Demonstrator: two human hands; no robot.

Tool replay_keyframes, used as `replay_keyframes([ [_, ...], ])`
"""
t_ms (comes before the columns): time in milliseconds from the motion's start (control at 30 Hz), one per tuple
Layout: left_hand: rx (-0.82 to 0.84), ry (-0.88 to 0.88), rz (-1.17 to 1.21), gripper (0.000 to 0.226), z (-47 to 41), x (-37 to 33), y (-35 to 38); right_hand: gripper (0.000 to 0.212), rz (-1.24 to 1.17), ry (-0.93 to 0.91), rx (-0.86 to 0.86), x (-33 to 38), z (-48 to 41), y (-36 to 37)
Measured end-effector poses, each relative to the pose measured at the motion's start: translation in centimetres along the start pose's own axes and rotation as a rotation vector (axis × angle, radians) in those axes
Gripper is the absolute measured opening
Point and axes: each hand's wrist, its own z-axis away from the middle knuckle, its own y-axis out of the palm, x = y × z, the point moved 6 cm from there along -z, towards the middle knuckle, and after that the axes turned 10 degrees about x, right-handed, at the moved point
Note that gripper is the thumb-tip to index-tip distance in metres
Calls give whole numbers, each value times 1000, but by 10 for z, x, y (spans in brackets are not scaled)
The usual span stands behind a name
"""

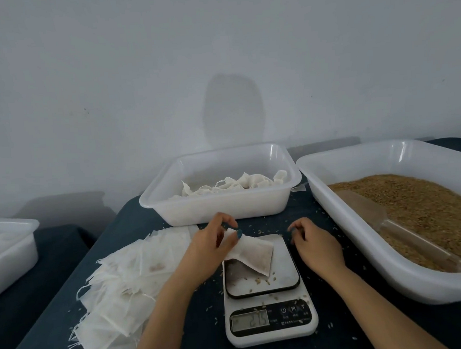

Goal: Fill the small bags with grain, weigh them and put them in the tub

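Grain (420, 206) fills much of the tray (363, 247) on the right, with a scoop (405, 233) lying in it. In the head view, one filled bag (251, 254) rests on the scale (271, 331), its top pinched by the left hand (209, 245). The right hand (316, 243) hovers beside the scale, fingers loosely curled, with nothing seen in them. Several finished bags (241, 185) lie in the tub (215, 206), but the big pile of empty bags (128, 283) suggests most of the work is left.

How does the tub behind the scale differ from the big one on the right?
The tub behind the scale holds small white bags; the right tub holds loose brown grain and a scoop. The right tub looks larger and runs out of frame, while the other shows whole. Both are white plastic with rounded corners.
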Motion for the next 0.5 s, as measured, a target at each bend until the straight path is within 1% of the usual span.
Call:
replay_keyframes([
  [100,-11,59,355,10,1,-10,-4,11,-1,4,1,0,0,0],
  [167,-56,91,505,9,0,-15,-11,11,-10,4,-5,-1,0,0],
  [233,-167,87,602,10,-2,-14,-21,12,-15,7,-5,-1,0,0],
  [300,-313,65,693,14,-7,-8,-37,11,-16,13,1,-1,0,1],
  [367,-421,65,707,20,-17,-4,-56,12,-12,18,8,0,0,1],
  [400,-459,61,669,24,-24,-3,-66,12,-10,21,10,0,-1,1],
  [500,-511,19,558,34,-51,-1,-92,12,-1,20,17,0,0,2],
])
